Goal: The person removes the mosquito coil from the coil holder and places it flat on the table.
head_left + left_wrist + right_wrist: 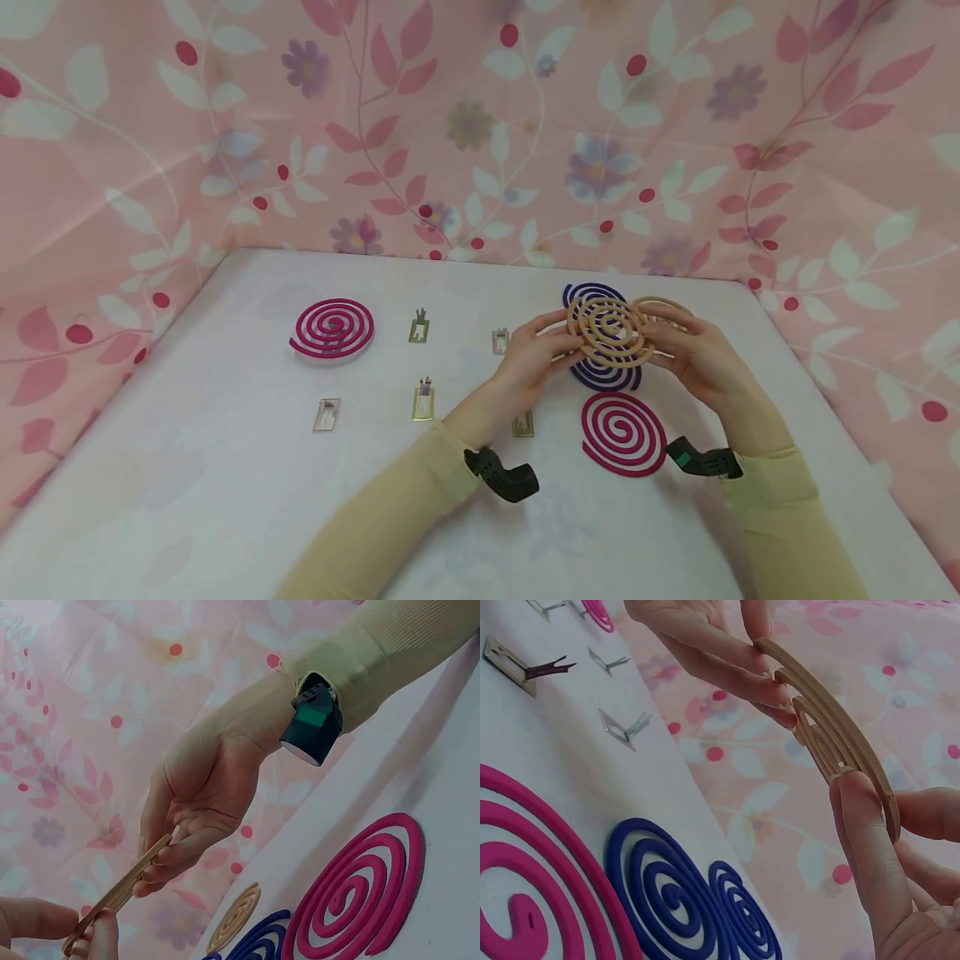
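Note:
A tan mosquito coil (609,322) is held up above the right part of the table by both hands. My left hand (534,354) pinches its left edge between thumb and fingers. On the opposite edge, my right hand (693,354) pinches it too. Seen edge-on in the right wrist view, the coil (840,724) is tilted. Below it lie two dark blue coils (606,379), partly covered in the head view. Another tan coil (660,302) lies behind the right hand. Nearer on the table is a magenta coil (624,435).
At the left, a second magenta coil (334,327) sits slightly raised. Several small metal coil stands stand about mid-table, among them a gold one (423,404) and a silver one (326,415). Floral pink cloth (465,125) walls the white table (225,500).

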### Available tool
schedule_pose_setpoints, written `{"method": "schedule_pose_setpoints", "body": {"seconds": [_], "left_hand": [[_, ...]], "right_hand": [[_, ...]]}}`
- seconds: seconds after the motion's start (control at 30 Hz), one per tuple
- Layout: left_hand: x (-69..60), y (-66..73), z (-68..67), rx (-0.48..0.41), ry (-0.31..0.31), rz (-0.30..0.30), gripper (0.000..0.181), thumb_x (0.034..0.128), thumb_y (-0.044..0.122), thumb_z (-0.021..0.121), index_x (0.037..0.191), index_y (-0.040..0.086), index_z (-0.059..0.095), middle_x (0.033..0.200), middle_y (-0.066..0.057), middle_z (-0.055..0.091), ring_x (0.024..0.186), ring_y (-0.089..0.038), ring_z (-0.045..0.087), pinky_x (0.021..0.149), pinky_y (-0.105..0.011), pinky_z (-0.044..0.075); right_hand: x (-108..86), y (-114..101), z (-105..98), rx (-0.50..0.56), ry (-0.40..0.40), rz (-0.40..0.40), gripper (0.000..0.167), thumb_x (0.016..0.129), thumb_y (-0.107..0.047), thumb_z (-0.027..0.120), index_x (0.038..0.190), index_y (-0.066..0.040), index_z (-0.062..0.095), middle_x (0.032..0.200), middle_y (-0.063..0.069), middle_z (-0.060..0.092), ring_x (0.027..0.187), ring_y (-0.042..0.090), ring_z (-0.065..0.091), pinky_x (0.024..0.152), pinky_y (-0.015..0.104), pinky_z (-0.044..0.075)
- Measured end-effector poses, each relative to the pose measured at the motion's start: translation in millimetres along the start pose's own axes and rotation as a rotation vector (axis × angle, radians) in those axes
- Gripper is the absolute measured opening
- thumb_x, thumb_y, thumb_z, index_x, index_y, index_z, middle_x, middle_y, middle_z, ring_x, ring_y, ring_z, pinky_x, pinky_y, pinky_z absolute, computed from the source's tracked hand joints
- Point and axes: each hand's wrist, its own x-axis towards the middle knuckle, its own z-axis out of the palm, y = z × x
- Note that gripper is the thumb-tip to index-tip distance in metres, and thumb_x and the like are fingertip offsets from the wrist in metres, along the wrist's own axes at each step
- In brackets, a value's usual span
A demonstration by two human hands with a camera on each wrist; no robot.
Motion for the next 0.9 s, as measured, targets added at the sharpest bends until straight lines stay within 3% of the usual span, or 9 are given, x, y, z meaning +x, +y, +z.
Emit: {"method": "schedule_pose_setpoints", "body": {"seconds": [0.4, 0.63, 0.9], "left_hand": [[21.3, -21.6, 24.2, -0.082, 0.123, -0.001, 0.041, 0.0912, -0.001, 0.065, 0.132, 0.006, 0.061, 0.114, -0.011, 0.069, 0.100, -0.019, 0.067, 0.097, -0.036, 0.055], [27.3, -26.2, 44.6, -0.123, 0.174, 0.028, 0.038, 0.0907, 0.001, 0.066, 0.129, 0.004, 0.063, 0.112, -0.012, 0.070, 0.097, -0.021, 0.068, 0.096, -0.038, 0.056], [30.3, -29.3, 69.3, -0.208, 0.155, 0.023, 0.035, 0.0931, 0.002, 0.065, 0.128, 0.003, 0.065, 0.106, -0.010, 0.070, 0.091, -0.018, 0.068, 0.094, -0.038, 0.057]], "right_hand": [[-1.5, -4.1, -16.0, 0.006, 0.089, 0.035, 0.035, 0.101, -0.006, 0.056, 0.136, -0.008, 0.059, 0.112, 0.000, 0.068, 0.094, 0.013, 0.071, 0.082, 0.029, 0.060], [-4.0, -7.1, -27.5, 0.013, 0.134, 0.019, 0.027, 0.099, -0.007, 0.059, 0.125, -0.013, 0.068, 0.118, -0.002, 0.064, 0.096, 0.012, 0.071, 0.081, 0.028, 0.061], [-8.1, -8.4, -46.8, 0.123, 0.135, -0.041, 0.025, 0.100, 0.000, 0.054, 0.116, -0.008, 0.072, 0.110, 0.000, 0.071, 0.095, 0.014, 0.072, 0.079, 0.028, 0.061]]}}
